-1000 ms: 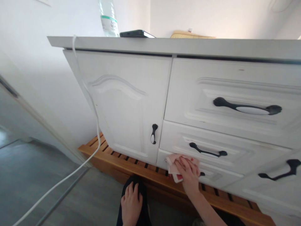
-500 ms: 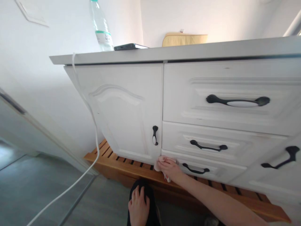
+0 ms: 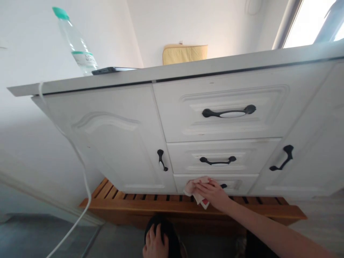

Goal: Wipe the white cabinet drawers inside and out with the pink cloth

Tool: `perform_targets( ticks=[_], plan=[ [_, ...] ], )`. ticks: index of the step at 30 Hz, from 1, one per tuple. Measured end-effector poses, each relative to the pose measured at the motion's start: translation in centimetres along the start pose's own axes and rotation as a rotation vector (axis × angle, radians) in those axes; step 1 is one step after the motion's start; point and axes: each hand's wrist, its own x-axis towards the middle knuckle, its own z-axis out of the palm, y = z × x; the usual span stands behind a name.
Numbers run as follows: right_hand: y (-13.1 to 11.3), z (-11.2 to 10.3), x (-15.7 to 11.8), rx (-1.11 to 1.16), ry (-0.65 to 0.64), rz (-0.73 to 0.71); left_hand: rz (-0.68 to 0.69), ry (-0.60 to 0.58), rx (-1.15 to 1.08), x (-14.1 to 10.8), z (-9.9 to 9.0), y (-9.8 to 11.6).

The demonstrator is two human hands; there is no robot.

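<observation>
My right hand (image 3: 211, 193) presses a pale pink-and-white cloth (image 3: 197, 188) against the front of the bottom drawer (image 3: 238, 182). The cloth is bunched under the fingers, and a corner with red on it hangs below. Hand and cloth hide most of that drawer's black handle (image 3: 223, 186); only its right end shows. My left hand (image 3: 156, 243) rests on my dark-clothed knee (image 3: 161, 225), fingers spread and holding nothing. Above the cloth is the middle drawer (image 3: 185, 157) with its black-and-white handle (image 3: 218, 161).
The white cabinet stands on a slatted wooden bench (image 3: 123, 205). On its countertop (image 3: 150, 76) are a clear bottle (image 3: 77, 46), a dark flat device (image 3: 110, 70) and a yellow padded item (image 3: 185, 54). A white cable (image 3: 85, 179) hangs down the left side.
My right hand has slid the cloth rightward along the bottom drawer, now over its handle. The view has turned to the right. My left hand stays on the knee.
</observation>
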Motion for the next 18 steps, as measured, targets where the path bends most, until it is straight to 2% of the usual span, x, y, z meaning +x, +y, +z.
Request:
perform_targets(
  ticks=[4,9,12,14,16,18],
  plan=[
    [2.0,-4.2,-4.5,-0.395,0.027,-0.048,0.029,-0.034,-0.037,-0.2,-0.2,-0.2],
    [6.5,-7.2,-9.7,-0.500,-0.019,-0.005,0.024,-0.043,-0.033,-0.1,0.0,-0.1],
    [8.8,-7.5,-13.3,-0.585,0.046,0.094,0.016,-0.014,-0.012,-0.1,0.2,0.1],
    [9.1,-7.0,-15.3,-0.627,0.105,0.160,0.030,-0.008,-0.004,0.0,0.2,0.4],
    [8.2,-6.0,-16.5,-0.631,0.155,0.246,0.040,-0.003,0.007,0.0,0.2,0.7],
    [6.1,-4.3,-16.4,-0.581,0.200,0.322,0.032,0.017,0.024,0.0,0.2,1.1]
  ],
)
